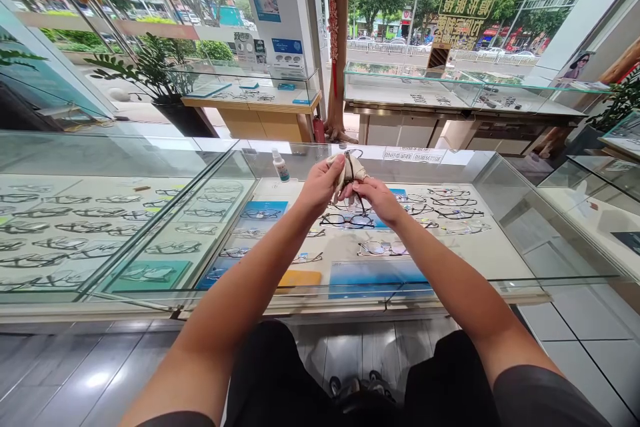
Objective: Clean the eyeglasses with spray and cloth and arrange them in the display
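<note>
Above the glass display case, my left hand (323,181) is closed on a pale beige cloth (356,169), which is bunched around a pair of dark-framed glasses (354,155). My right hand (379,199) pinches the same glasses from the other side, near a thin dark temple arm that hangs downward. The cloth and fingers hide most of the lenses. A small white spray bottle (281,166) with a printed label stands on the glass top, to the left of my hands.
Rows of glasses (346,221) lie inside the display case (480,267) under my arms, with blue cards and a yellow case (299,278). Another glass case (65,227) adjoins on the left. Further showcases (415,90) and a potted plant (170,80) stand by the windows.
</note>
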`<state>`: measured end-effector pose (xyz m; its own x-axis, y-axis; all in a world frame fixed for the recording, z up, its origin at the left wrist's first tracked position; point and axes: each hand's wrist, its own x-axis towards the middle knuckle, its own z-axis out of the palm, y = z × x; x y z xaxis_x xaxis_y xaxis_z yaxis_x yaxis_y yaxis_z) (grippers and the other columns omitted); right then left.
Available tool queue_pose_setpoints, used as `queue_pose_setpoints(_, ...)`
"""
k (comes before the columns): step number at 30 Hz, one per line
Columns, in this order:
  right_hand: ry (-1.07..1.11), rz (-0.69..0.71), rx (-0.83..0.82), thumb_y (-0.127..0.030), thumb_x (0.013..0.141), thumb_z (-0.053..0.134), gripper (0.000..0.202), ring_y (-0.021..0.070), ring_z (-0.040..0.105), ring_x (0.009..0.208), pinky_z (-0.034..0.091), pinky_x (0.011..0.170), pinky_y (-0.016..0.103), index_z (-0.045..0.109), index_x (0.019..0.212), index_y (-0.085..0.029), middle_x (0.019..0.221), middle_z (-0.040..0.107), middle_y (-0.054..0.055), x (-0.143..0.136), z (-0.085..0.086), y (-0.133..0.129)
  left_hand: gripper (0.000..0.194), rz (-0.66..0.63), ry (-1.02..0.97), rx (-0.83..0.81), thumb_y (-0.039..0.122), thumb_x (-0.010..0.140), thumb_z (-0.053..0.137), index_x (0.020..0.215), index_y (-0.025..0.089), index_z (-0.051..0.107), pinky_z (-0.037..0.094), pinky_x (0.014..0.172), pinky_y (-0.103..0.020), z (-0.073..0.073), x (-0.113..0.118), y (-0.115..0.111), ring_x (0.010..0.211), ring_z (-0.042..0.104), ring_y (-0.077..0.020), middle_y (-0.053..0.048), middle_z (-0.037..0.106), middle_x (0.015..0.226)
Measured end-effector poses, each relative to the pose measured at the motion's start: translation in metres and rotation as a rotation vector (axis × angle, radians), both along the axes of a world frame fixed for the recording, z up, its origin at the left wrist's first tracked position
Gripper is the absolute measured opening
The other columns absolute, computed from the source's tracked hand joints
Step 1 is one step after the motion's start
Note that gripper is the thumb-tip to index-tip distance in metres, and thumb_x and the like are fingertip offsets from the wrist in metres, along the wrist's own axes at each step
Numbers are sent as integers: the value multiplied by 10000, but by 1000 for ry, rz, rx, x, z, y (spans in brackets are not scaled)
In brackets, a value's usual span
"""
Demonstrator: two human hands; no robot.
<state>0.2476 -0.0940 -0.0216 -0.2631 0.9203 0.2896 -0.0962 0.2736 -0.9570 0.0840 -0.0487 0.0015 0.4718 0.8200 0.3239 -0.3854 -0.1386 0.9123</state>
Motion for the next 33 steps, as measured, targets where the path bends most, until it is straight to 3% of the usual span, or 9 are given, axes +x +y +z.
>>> queue_pose_setpoints(4,36,-65,11,-482,907,690,304,204,617,891,422,817,350,792,807,-214,908,777,59,6,3,1,529,-40,-44,40,645,818,917,820,154,718,558,617,-276,4,-9,7,606,630,-141,-34,696,679)
queue_pose_setpoints(10,127,-90,-72,-522,847,750,306,197,572,856,442,810,354,787,803,-221,904,751,55,10,9,0,448,-88,-58,-17,441,746,1019,960,135,771,556,675,-262,5,-12,6,718,677,-150,-59,744,810)
queue_pose_setpoints(14,174,-69,-103,-539,820,777,325,197,565,864,429,782,343,769,777,-216,889,744,59,5,11,-2,484,-59,-77,1,364,712,1040,1020,122,757,542,660,-259,4,-5,0,652,641,-121,-44,739,790)
queue_pose_setpoints(21,111,-65,-36,-506,885,747,302,183,512,813,396,785,343,811,805,-221,815,688,31,-1,0,-1,477,30,-105,-1,418,719,1035,935,144,709,484,517,-254,1,1,-4,492,573,-96,-10,704,698)
queue_pose_setpoints(28,2,-88,3,-529,871,742,329,183,479,829,392,837,354,809,778,-220,865,707,28,-4,1,-3,536,123,-102,1,641,825,916,865,163,677,343,407,-226,-2,6,0,406,493,-71,16,643,623)
queue_pose_setpoints(33,47,-77,-26,-492,876,730,294,194,532,856,394,833,357,837,816,-225,902,761,42,0,3,-3,554,-6,-103,-34,634,791,946,852,140,701,497,527,-254,4,-3,5,524,604,-119,-22,678,655)
